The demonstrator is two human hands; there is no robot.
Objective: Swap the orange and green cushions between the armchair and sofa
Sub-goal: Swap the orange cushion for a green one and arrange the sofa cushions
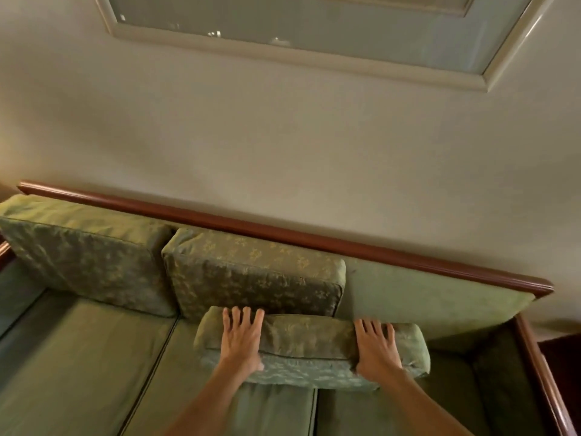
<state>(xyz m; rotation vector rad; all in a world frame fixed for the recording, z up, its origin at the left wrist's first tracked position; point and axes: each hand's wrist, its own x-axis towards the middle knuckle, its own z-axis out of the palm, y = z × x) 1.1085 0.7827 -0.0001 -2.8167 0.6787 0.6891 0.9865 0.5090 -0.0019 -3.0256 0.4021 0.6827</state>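
A green patterned cushion (309, 347) is held above the seat of the green sofa (78, 357), in front of its backrest. My left hand (242, 336) grips the cushion's left part, fingers over its top edge and thumb on the near face. My right hand (375, 346) grips its right part the same way. Two more green back cushions lean on the backrest: one at the left (85, 256), one in the middle (251, 272). The backrest panel (424, 297) on the right is bare. No orange cushion and no armchair are in view.
The sofa has a dark wooden top rail (283, 237) and a wooden right arm (544, 382). It stands against a beige wall (283, 136) with a framed picture (314, 33) high up.
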